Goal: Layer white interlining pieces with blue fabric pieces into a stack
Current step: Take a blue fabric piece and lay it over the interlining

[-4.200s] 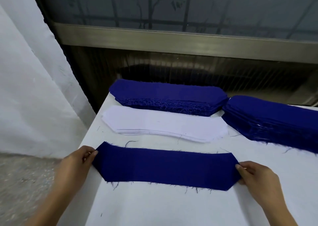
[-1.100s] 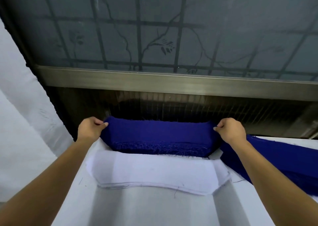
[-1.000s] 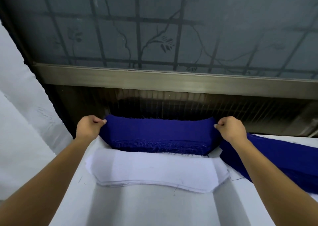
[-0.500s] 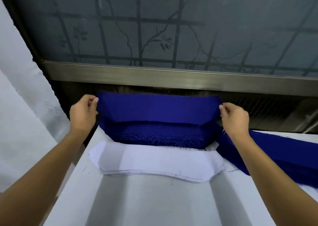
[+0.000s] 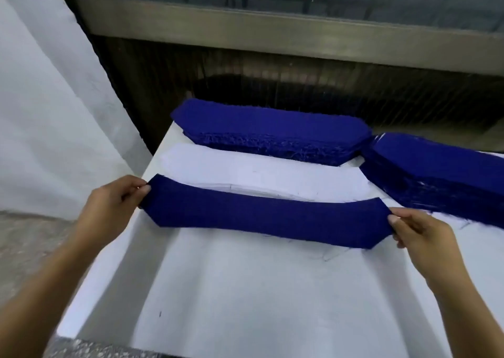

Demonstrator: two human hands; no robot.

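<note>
A single long blue fabric piece with angled ends hangs stretched between my hands, just above the white table. My left hand pinches its left end and my right hand pinches its right end. Right behind it lies a flat pile of white interlining pieces, its front edge partly covered by the held piece. A thick stack of blue pieces sits behind the white pile at the table's far edge.
A second stack of blue pieces lies at the far right, running off the frame. A window ledge and dark panel stand behind the table. A white wall and speckled floor are to the left.
Both hands lifted one blue piece off the far blue stack and carried it toward me, over the white pile. The view has tilted down onto the table.
</note>
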